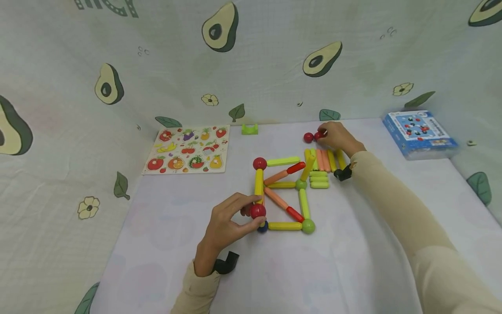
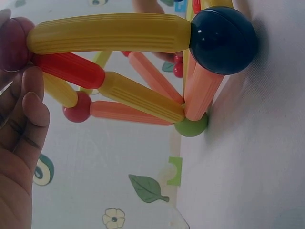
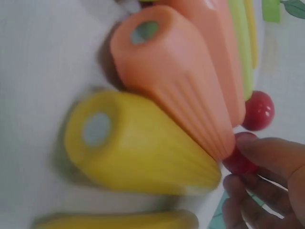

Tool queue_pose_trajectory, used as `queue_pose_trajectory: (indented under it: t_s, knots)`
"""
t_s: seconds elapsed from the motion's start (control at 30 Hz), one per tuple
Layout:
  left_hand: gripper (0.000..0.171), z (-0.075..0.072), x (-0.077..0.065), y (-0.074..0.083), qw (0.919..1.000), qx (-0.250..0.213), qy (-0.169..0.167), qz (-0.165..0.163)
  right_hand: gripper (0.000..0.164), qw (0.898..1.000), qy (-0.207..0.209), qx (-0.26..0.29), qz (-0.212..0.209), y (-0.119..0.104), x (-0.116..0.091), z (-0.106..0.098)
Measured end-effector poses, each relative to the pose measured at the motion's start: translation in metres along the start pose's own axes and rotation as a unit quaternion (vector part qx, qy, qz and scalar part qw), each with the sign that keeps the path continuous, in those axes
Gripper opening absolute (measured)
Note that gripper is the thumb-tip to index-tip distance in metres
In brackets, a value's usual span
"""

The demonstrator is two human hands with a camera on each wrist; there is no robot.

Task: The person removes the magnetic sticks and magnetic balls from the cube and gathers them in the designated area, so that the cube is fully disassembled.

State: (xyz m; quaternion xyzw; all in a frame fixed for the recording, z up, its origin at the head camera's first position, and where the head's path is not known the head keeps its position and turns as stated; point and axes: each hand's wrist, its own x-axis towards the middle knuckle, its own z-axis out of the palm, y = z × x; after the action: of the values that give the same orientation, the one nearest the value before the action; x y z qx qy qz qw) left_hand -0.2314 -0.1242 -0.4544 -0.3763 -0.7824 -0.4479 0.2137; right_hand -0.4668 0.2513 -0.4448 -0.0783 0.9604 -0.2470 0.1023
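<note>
A magnetic rod-and-ball frame stands on the white cloth, with yellow, salmon, red and lime rods joined by coloured balls. My left hand point(image 1: 225, 224) grips a red ball point(image 1: 258, 211) at the frame's near left upper corner. From that ball a yellow rod point(image 2: 112, 33) runs down to a dark blue ball point(image 2: 224, 40) on the cloth. Beyond the frame, at the back, my right hand point(image 1: 337, 136) pinches another red ball point(image 3: 239, 160) between thumb and fingers. A further loose red ball point(image 1: 308, 138) lies just left of it.
Loose salmon rods point(image 1: 323, 160), yellow rods and lime rods point(image 1: 319, 179) lie in rows below my right hand. A fruit-picture board point(image 1: 188, 150) lies at the back left, beside a small green bracket point(image 1: 249, 129). The blue toy box point(image 1: 419, 133) sits back right.
</note>
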Motion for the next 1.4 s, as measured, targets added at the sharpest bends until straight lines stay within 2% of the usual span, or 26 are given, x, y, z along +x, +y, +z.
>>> queue_pose_trajectory:
  t_s: [0.13, 0.23, 0.33, 0.4, 0.53, 0.67, 0.8, 0.87, 1.03, 1.23, 1.4]
  knots:
    - [0.044, 0.000, 0.002, 0.000, 1.0000, 0.001, 0.001, 0.006, 0.050, 1.000, 0.009, -0.004, -0.011, -0.006, -0.013, -0.015]
    - [0.045, 0.000, 0.003, 0.000, 1.0000, 0.002, 0.002, 0.008, 0.046, 0.998, 0.036, -0.001, -0.045, -0.018, -0.032, -0.023]
    - [0.045, -0.002, 0.004, 0.001, 0.9999, 0.003, 0.001, 0.011, 0.039, 0.995, 0.038, 0.020, -0.089, -0.031, -0.058, -0.021]
    - [0.044, -0.002, 0.004, 0.000, 0.9999, 0.003, 0.000, 0.012, 0.036, 0.993, 0.020, 0.037, -0.114, -0.038, -0.077, -0.014]
    - [0.045, -0.004, 0.005, 0.000, 0.9999, 0.004, -0.002, 0.011, 0.037, 0.985, -0.030, 0.097, -0.138, -0.042, -0.103, 0.009]
    - [0.045, -0.005, 0.004, 0.000, 0.9999, 0.008, -0.002, 0.007, 0.032, 0.972, -0.056, 0.170, -0.151, -0.040, -0.114, 0.033]
    - [0.045, -0.004, 0.003, 0.000, 0.9999, 0.009, 0.001, 0.006, 0.026, 0.965, -0.054, 0.212, -0.147, -0.042, -0.116, 0.050]
    - [0.045, -0.004, 0.002, 0.000, 0.9999, 0.010, 0.002, 0.005, 0.024, 0.967, -0.042, 0.208, -0.141, -0.043, -0.117, 0.056]
    - [0.045, -0.003, 0.001, 0.001, 0.9999, 0.010, 0.001, 0.008, 0.018, 0.977, -0.009, 0.152, -0.149, -0.045, -0.121, 0.063]
    - [0.045, -0.003, 0.002, 0.002, 0.9999, 0.007, 0.004, 0.013, 0.020, 0.981, -0.005, 0.134, -0.140, -0.048, -0.126, 0.059]
    - [0.045, -0.001, 0.002, 0.003, 0.9999, 0.003, 0.002, 0.011, 0.025, 0.986, 0.057, 0.101, -0.122, -0.039, -0.131, 0.045]
